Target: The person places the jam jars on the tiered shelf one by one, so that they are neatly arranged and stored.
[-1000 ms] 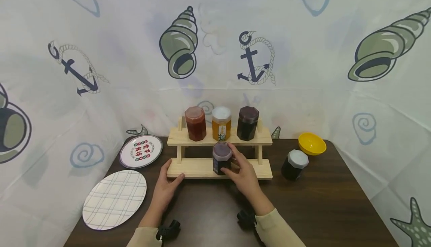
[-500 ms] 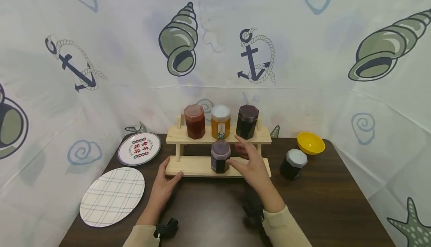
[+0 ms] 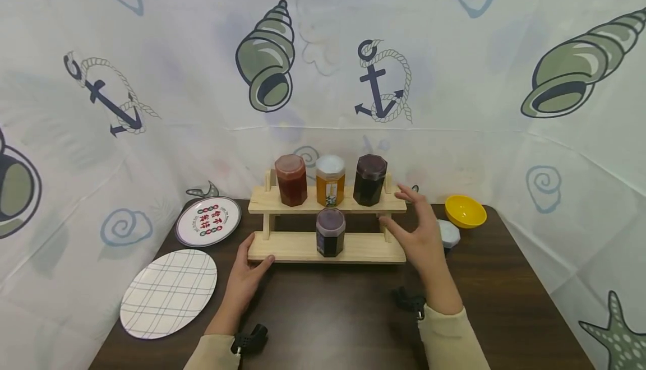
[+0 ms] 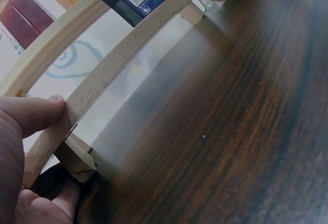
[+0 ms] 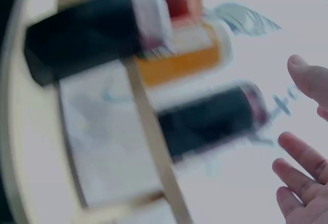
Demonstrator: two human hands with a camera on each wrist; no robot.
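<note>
A two-tier wooden shelf rack [image 3: 287,246] stands at the back of the table. My left hand [image 3: 245,274] grips the left end of its lower board; in the left wrist view the thumb [image 4: 38,112] presses the board's front edge, with other fingers below. On the lower tier, right of centre, stands a dark jar with a purplish lid [image 3: 330,234]. The upper tier holds a red jar [image 3: 291,182], an amber jar with a white lid [image 3: 330,185] and a dark jar [image 3: 370,182]. My right hand [image 3: 421,241] holds nothing, fingers spread by the rack's right end.
A white-lidded dark jar [image 3: 449,232], partly hidden behind my right hand, stands right of the rack, with a yellow bowl [image 3: 465,211] beyond it. On the left lie a plate with red lettering [image 3: 194,230] and a checked oval plate [image 3: 169,294]. A printed cloth [image 3: 323,101] hangs behind.
My right hand has let go of the purplish-lidded jar on the lower tier and moved right, now in front of the white-lidded jar. The left hand stays on the rack.
</note>
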